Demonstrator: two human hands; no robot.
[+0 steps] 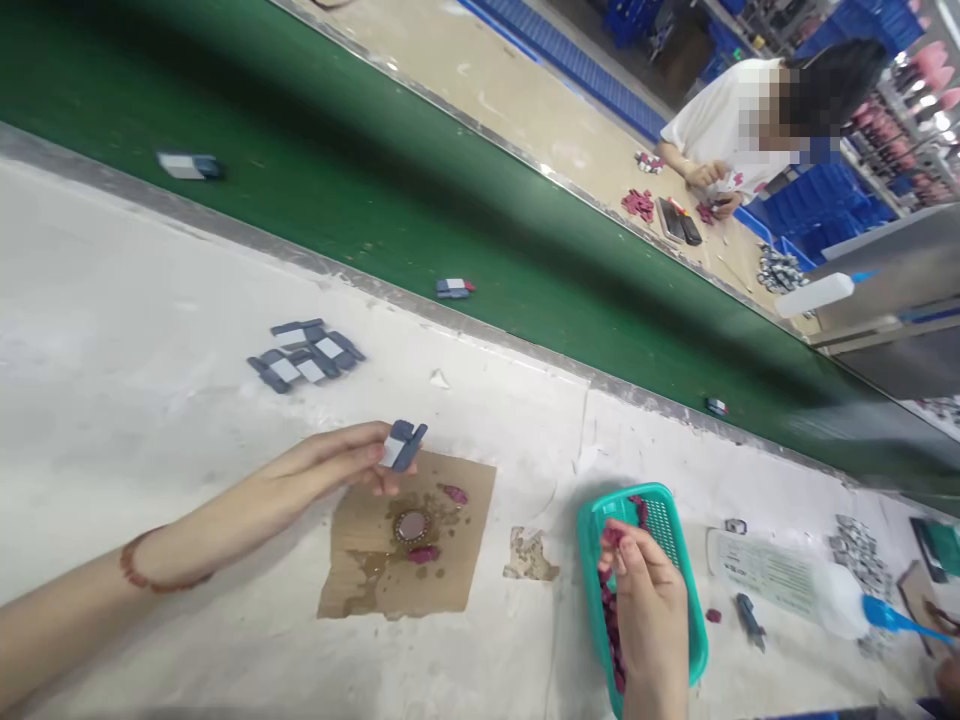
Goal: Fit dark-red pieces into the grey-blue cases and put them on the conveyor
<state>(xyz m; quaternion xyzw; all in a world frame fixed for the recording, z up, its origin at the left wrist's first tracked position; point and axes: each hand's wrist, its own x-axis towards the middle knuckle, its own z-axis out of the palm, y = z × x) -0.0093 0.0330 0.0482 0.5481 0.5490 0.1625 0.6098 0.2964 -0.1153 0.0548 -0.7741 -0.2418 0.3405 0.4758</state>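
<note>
My left hand (367, 465) grips a dark blue-grey moulded part (405, 446) with a light grey panel, above a stained piece of cardboard (469, 540). On the cardboard lie a bottle cap (412, 526) and two small maroon pieces, one maroon piece (424, 554) close to the cap. My right hand (649, 590) is over a teal plastic basket (699, 640) of maroon pieces. Its fingertips pinch a small maroon piece (612, 537). Left of the cardboard rests a small pile of blue-grey parts (307, 355).
A green conveyor belt (360, 215) carries a few parts past the table. Right of the basket lie a clear bottle (787, 585) with a blue nozzle, a loose grey part (750, 620) and a heap of small grey pieces (859, 550). A co-worker (739, 130) sits across the belt.
</note>
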